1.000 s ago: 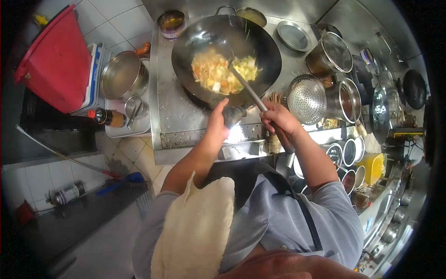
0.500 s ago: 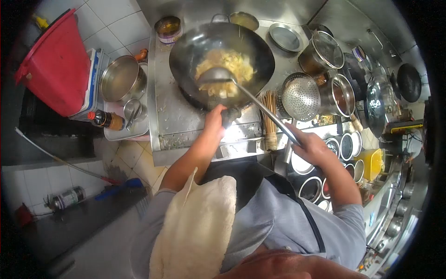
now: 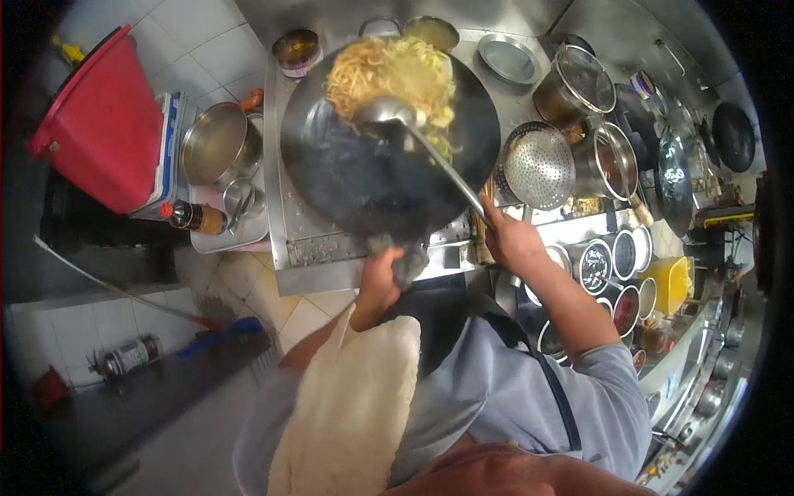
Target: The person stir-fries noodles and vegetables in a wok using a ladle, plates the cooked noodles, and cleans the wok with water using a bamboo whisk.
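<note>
My left hand [image 3: 380, 277] is closed on a grey cloth [image 3: 409, 264] at the near edge of the dark wok [image 3: 372, 190]; any handle under the cloth is hidden. The wok is pulled close and tilted, with noodles and vegetables [image 3: 393, 70] gathered at its far side. My right hand [image 3: 513, 240] grips the long handle of a metal ladle [image 3: 385, 114], whose bowl rests at or just above the near edge of the food. Some of the food looks blurred.
Right of the wok are a perforated strainer [image 3: 539, 165], pots [image 3: 606, 161] and several seasoning containers [image 3: 595, 264]. A steel pot [image 3: 217, 145] and a sauce bottle [image 3: 194, 217] stand left. A round pan [image 3: 509, 58] lies at the back.
The wok has come toward my body and tilted, and the food has shifted to its far side. My left hand has moved nearer to me; my right hand has moved slightly left and forward with the ladle.
</note>
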Motion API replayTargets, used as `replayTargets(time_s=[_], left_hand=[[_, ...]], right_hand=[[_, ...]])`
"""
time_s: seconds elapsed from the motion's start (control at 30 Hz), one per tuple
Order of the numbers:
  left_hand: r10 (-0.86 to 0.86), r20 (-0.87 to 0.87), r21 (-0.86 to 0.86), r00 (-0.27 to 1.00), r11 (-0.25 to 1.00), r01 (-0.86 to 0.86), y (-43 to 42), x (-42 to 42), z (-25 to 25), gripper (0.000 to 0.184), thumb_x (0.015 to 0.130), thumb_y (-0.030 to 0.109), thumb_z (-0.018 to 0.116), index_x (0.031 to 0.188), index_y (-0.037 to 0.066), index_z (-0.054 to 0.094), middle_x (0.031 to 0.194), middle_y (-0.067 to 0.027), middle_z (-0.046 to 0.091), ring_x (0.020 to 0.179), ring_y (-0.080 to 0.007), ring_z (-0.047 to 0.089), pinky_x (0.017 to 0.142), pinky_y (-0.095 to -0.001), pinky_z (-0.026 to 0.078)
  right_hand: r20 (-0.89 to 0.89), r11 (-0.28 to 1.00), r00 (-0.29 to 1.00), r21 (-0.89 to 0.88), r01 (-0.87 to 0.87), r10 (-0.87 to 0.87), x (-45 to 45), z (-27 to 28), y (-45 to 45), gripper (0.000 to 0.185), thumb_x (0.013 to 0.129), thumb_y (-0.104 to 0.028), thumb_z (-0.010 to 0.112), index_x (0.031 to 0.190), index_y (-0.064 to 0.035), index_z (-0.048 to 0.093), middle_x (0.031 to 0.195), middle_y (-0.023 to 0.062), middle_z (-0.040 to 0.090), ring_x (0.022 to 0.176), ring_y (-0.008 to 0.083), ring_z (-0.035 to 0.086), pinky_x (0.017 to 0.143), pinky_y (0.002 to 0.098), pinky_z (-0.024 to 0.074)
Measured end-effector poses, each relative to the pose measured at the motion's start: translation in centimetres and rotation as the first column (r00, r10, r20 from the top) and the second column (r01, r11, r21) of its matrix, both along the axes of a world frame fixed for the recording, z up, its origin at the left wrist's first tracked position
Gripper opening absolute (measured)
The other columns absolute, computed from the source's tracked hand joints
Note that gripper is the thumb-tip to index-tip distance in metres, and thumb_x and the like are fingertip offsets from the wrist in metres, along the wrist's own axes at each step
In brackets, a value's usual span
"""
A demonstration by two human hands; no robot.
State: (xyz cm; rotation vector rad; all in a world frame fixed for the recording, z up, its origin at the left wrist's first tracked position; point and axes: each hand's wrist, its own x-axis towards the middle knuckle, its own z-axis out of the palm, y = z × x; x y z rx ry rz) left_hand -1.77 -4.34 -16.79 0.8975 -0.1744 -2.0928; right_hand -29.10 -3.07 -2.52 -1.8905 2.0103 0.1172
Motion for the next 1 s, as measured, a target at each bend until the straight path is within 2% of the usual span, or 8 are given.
replayTargets(time_s=[0.27, 0.37, 0.4, 0.47, 0.73, 0.87, 0.93, 1.0], left_hand=[[0.072, 0.052, 0.100, 0.996, 0.992, -0.077, -7.4, -2.3, 3.3, 0.025, 0.094, 0.015, 0.056, 0.104, -0.007, 0.062, 0.101, -0.0209, 0.070, 0.086, -0.0313, 0.072, 0.078, -0.0420, 0.060], [0.057, 0.074, 0.076, 0.996, 0.995, -0.063, -10.0, -4.0, 2.3, 0.023, 0.092, 0.014, 0.057, 0.103, -0.005, 0.062, 0.097, -0.0199, 0.071, 0.085, -0.0309, 0.072, 0.076, -0.0412, 0.060], [0.068, 0.100, 0.068, 0.993, 0.995, -0.075, -10.5, -4.5, 2.2, 0.023, 0.092, 0.014, 0.058, 0.103, -0.005, 0.062, 0.096, -0.0193, 0.071, 0.084, -0.0306, 0.072, 0.074, -0.0404, 0.060], [0.049, 0.107, 0.084, 0.993, 0.995, -0.058, -11.5, -5.2, 2.0, 0.023, 0.091, 0.015, 0.059, 0.103, -0.004, 0.062, 0.095, -0.0187, 0.071, 0.083, -0.0301, 0.073, 0.073, -0.0392, 0.060], [0.035, 0.099, 0.071, 0.994, 0.997, -0.042, -12.3, -5.1, 0.6, 0.021, 0.091, 0.017, 0.063, 0.102, -0.001, 0.062, 0.092, -0.0156, 0.071, 0.080, -0.0277, 0.073, 0.070, -0.0377, 0.060], [0.031, 0.179, 0.125, 0.983, 0.991, -0.054, -12.3, -5.1, 3.5, 0.019, 0.089, 0.017, 0.067, 0.100, 0.001, 0.062, 0.091, -0.0150, 0.071, 0.079, -0.0279, 0.072, 0.071, -0.0386, 0.061], [0.025, 0.165, 0.103, 0.986, 0.994, -0.043, -12.0, -5.0, 3.8, 0.019, 0.089, 0.017, 0.068, 0.099, 0.002, 0.062, 0.091, -0.0148, 0.071, 0.079, -0.0279, 0.072, 0.072, -0.0388, 0.061], [0.006, 0.164, 0.127, 0.986, 0.991, -0.028, -12.0, -4.8, 3.8, 0.020, 0.089, 0.018, 0.069, 0.100, 0.003, 0.063, 0.091, -0.0143, 0.071, 0.079, -0.0278, 0.072, 0.073, -0.0398, 0.061]], right_hand=[[0.322, 0.970, 0.922, 0.185, 0.160, -0.214, -0.3, 6.3, 3.1, 0.072, 0.088, -0.019, 0.065, 0.155, -0.0192, 0.038, 0.095, 0.0298, 0.068, 0.091, 0.0454, 0.068, 0.082, 0.0491, 0.0536], [0.421, 0.974, 0.880, 0.050, 0.221, -0.221, -0.9, 6.2, 3.5, 0.069, 0.086, -0.014, 0.065, 0.152, -0.0124, 0.046, 0.072, 0.0158, 0.062, 0.065, 0.0205, 0.061, 0.067, 0.0369, 0.0509], [0.419, 0.972, 0.879, 0.047, 0.229, -0.227, -1.1, 5.6, 3.3, 0.069, 0.086, -0.014, 0.065, 0.152, -0.0124, 0.046, 0.072, 0.0158, 0.062, 0.065, 0.0205, 0.061, 0.067, 0.0369, 0.0509], [0.439, 0.955, 0.861, -0.027, 0.296, -0.255, -1.6, 4.8, 2.5, 0.067, 0.088, -0.021, 0.066, 0.150, -0.0107, 0.045, 0.096, 0.0287, 0.069, 0.086, 0.0453, 0.068, 0.081, 0.0439, 0.0536], [0.520, 0.877, 0.757, -0.030, 0.480, -0.396, -0.8, 3.6, -3.9, 0.063, 0.089, -0.019, 0.062, 0.148, -0.0060, 0.047, 0.079, 0.0191, 0.066, 0.063, 0.0297, 0.066, 0.065, 0.0402, 0.0535], [0.499, 0.892, 0.861, -0.341, 0.296, -0.095, -1.3, -1.2, -5.6, 0.062, 0.088, -0.016, 0.061, 0.147, -0.0042, 0.046, 0.077, 0.0178, 0.065, 0.058, 0.0264, 0.064, 0.056, 0.0385, 0.0531], [0.621, 0.886, 0.633, 0.291, 0.362, -0.463, 0.9, 3.1, -6.1, 0.062, 0.088, -0.016, 0.061, 0.146, -0.0010, 0.047, 0.091, 0.0224, 0.069, 0.072, 0.0279, 0.070, 0.067, 0.0400, 0.0565], [0.658, 0.882, 0.588, 0.327, 0.339, -0.470, 0.3, 1.1, -5.3, 0.063, 0.088, -0.017, 0.061, 0.147, -0.0007, 0.046, 0.094, 0.0205, 0.069, 0.077, 0.0267, 0.070, 0.074, 0.0389, 0.0560]])
